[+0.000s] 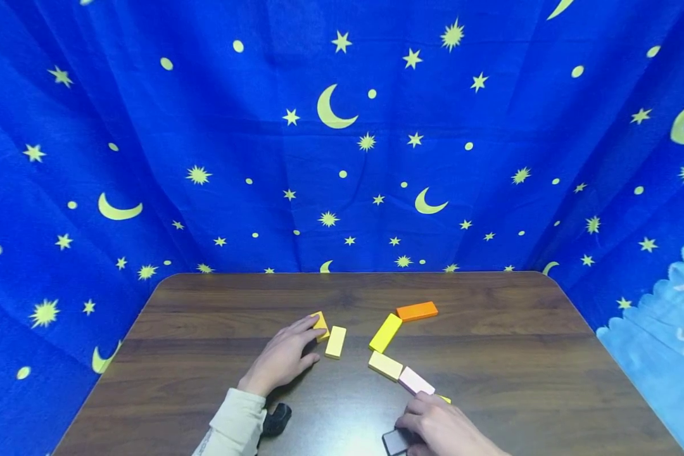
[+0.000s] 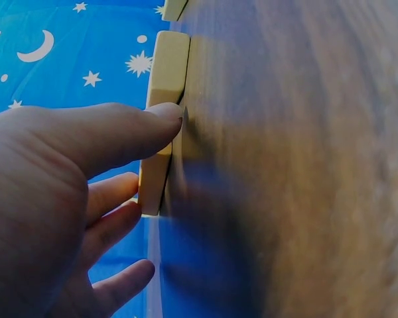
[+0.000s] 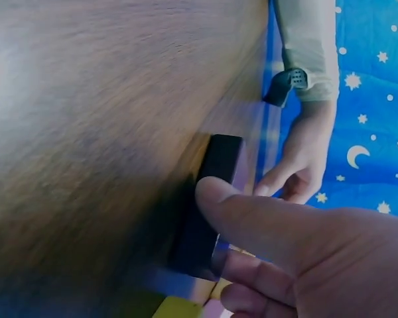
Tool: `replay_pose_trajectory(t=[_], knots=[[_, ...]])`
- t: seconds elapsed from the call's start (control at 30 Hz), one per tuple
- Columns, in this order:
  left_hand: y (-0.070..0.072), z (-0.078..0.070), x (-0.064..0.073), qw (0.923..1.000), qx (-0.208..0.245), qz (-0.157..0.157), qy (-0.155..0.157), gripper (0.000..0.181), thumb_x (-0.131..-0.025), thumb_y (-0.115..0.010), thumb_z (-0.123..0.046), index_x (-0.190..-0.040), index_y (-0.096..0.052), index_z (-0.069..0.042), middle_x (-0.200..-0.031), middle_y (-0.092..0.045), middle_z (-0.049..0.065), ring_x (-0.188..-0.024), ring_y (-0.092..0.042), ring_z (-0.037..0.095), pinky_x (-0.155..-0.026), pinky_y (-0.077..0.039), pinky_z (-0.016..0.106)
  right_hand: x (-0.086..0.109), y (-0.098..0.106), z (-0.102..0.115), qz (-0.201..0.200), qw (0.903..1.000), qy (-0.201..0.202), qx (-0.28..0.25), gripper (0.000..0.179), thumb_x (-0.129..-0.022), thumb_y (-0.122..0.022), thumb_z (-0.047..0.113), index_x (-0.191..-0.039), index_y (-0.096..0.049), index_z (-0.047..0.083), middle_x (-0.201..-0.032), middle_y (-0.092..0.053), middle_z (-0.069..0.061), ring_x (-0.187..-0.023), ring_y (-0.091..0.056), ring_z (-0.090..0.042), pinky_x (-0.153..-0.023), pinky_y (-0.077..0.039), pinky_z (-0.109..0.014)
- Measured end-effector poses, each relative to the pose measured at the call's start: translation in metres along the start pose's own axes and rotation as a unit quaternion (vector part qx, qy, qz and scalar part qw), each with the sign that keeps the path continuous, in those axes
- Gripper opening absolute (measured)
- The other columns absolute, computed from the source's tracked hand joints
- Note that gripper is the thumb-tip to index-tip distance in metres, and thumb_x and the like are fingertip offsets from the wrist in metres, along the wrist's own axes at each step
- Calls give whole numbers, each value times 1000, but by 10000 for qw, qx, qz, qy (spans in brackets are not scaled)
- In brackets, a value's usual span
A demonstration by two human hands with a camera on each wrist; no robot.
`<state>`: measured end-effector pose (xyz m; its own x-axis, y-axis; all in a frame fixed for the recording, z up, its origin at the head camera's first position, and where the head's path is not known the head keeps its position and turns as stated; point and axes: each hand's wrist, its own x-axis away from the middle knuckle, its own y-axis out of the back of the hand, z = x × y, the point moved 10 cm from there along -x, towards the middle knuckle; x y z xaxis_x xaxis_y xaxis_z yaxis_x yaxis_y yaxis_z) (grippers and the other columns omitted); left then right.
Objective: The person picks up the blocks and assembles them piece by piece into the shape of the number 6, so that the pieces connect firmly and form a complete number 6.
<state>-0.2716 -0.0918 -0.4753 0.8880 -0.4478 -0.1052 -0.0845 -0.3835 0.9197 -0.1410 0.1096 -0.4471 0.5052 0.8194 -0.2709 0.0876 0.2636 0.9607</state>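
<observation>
My left hand (image 1: 282, 358) rests its fingertips on an orange-yellow block (image 1: 321, 325) at the table's middle left, with the thumb lying apart from it. Just right of that block is a pale yellow block (image 1: 335, 342). Near the front edge my right hand (image 1: 441, 425) pinches a dark, nearly black block (image 3: 215, 172) between thumb and fingers, low over or on the table. Beyond this hand a pink block (image 1: 417, 380) lies end to end with a cream block (image 1: 385, 365). A yellow block (image 1: 446, 399) is mostly hidden behind the right hand.
Farther back, a bright yellow block (image 1: 385, 332) and an orange block (image 1: 417, 311) continue the bent row on the wooden table (image 1: 507, 354). A blue curtain (image 1: 262, 158) with stars and moons hangs behind and beside the table. A black device (image 1: 276, 419) sits at the left wrist.
</observation>
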Motion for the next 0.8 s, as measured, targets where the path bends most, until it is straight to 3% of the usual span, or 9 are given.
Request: replay_pose_trajectory(t=[0.17, 0.37, 0.63, 0.7, 0.8], knots=[[0, 0, 0, 10000, 1, -16, 20, 48, -91, -75, -25, -137, -63, -15, -155, -45, 10, -144, -39, 27, -114, -37, 53, 6, 4, -2, -231, 9994, 44, 269, 33, -64, -89, 34, -90, -74, 20, -82, -60, 17, -77, -47, -2, -65, -39, -15], [-1, 0, 0, 10000, 7, -41, -6, 48, -91, -75, -25, -136, -63, -15, -154, -45, 10, -143, -40, 27, -114, -37, 53, 13, 1, -11, -52, 9995, -248, 178, 34, -70, -87, 41, -93, -74, 20, -85, -61, 17, -79, -48, -3, -64, -41, -19], [-2, 1, -1, 10000, -54, 28, 76, 48, -91, -75, -24, -137, -63, -15, -155, -45, 10, -144, -39, 27, -114, -37, 52, 19, 1, -15, -48, 9990, -433, -27, 35, -76, -83, 46, -96, -73, 20, -86, -61, 20, -81, -47, -1, -64, -35, -16], [-3, 2, -1, 9999, -61, 47, 112, 48, -91, -75, -24, -137, -63, -15, -155, -45, 10, -144, -39, 27, -114, -37, 52, 18, -2, -20, 273, 9965, -731, -296, 37, -78, -81, 48, -100, -73, 19, -87, -60, 21, -81, -46, -1, -64, -35, -18], [-3, 2, -1, 9999, -76, 36, 119, 48, -91, -75, -25, -136, -63, -15, -155, -45, 10, -144, -39, 27, -114, -37, 52, 19, -1, -24, 381, 9942, -924, -399, 40, -78, -81, 49, -104, -73, 19, -87, -58, 22, -81, -46, 0, -64, -36, -19]])
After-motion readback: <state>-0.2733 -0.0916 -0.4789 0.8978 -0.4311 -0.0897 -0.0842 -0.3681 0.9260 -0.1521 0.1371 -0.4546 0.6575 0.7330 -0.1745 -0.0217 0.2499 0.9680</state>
